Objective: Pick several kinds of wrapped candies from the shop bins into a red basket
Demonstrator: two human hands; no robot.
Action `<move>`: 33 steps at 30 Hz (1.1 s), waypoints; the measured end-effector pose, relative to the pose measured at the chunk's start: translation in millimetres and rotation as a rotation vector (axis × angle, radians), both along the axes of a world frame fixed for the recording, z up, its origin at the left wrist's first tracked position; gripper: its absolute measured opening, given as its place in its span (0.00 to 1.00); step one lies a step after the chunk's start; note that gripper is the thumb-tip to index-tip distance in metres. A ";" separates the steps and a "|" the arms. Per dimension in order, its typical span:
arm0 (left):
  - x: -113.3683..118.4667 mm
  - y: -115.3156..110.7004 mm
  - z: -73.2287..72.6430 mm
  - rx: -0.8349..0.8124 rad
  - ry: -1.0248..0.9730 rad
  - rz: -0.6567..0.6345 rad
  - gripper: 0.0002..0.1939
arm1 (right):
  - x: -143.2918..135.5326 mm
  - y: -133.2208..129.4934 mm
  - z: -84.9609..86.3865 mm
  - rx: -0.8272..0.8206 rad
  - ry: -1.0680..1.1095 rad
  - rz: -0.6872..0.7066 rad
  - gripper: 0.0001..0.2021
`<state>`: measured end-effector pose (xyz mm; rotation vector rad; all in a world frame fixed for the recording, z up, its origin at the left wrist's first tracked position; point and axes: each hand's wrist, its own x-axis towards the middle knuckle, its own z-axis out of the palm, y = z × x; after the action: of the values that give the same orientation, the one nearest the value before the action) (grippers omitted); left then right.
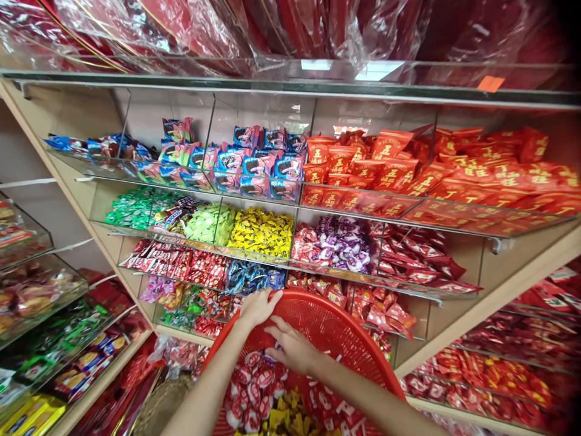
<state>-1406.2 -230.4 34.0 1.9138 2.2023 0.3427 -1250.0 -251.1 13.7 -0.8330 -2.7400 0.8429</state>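
A large red plastic basket (381, 351) fills the bottom middle, with red-and-white candies (254, 387) and yellow-wrapped candies (288, 415) inside. My left hand (259, 307) is at the basket's far rim, its fingers curled over the edge. Inside the basket, my right hand (290, 346) is over the candies with its fingers apart, pointing left. Nothing shows in its grasp.
Glass shelves (254, 254) ahead hold yellow candies (262, 233), purple candies (345, 242), blue-pink packets (258, 163) and red packets (385, 163). More stocked shelves stand left and right. Plastic-wrapped red items (204, 30) lie above; a wicker basket (166, 402) is lower left.
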 end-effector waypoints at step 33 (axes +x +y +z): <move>-0.9 0.7 -0.3 0.027 0.003 -0.001 0.35 | 89.5 141.8 163.6 0.622 -0.062 -0.213 0.13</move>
<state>-1407.1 -229.7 33.7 1.9308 2.2093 0.3708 -1160.5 -109.3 177.3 -0.9810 -2.6417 -0.0849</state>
